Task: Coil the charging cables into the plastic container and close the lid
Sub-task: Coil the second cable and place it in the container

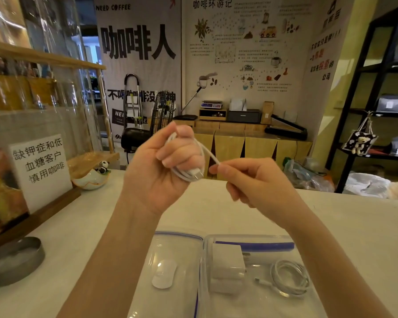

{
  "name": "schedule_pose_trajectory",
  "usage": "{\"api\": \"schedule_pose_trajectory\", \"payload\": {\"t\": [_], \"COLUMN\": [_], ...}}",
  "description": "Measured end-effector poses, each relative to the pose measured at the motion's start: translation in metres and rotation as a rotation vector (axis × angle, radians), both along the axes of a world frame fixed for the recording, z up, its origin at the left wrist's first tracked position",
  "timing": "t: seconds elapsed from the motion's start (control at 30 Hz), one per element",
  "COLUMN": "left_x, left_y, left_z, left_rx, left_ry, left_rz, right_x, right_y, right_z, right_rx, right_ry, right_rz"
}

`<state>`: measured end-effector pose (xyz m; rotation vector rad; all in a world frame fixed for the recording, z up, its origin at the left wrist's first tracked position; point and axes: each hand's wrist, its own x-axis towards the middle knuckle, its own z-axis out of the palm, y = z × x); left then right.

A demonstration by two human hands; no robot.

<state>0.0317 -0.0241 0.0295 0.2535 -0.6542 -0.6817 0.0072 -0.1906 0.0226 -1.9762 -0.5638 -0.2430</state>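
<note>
holding the white cable coiled in its clenched grip at mid-frame, the left hand sat above the open container while the right hand pinched the cable's loose end just rightward.

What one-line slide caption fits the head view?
Left hand holds a coiled white cable, right hand pinches its end, above the open container.

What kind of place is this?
Probably a coffee shop. A big wall banner reads "NEED COFFEE", a poster shows coffee beans and cups, and a weighing scale sits on the wooden counter at the back.
</note>
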Motion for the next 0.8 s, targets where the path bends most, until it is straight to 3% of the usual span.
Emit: {"api": "schedule_pose_trajectory", "payload": {"t": [0.13, 0.3, 0.47, 0.63, 0.8], "left_x": [0.005, 0.008, 0.01, 0.016, 0.015], "left_y": [0.009, -0.004, -0.017, -0.029, -0.029], "left_z": [-0.001, -0.004, -0.016, -0.031, -0.037], "left_rx": [-0.043, 0.372, 0.743, 0.939, 1.11], "left_ry": [0.013, -0.095, -0.452, -0.67, -0.77], "left_rz": [0.309, 0.958, 1.309, 1.461, 1.191], "right_x": [-0.012, -0.019, -0.02, -0.025, -0.025], "right_y": [0.016, 0.027, 0.025, 0.019, 0.009], "right_z": [-0.005, -0.005, -0.006, -0.002, 0.009], "right_rx": [-0.325, -0.533, -0.636, -0.686, -0.669], "right_ry": [-0.025, -0.169, -0.24, -0.349, -0.469], "right_rz": [0.061, 0.013, -0.053, -0.061, -0.051]}}
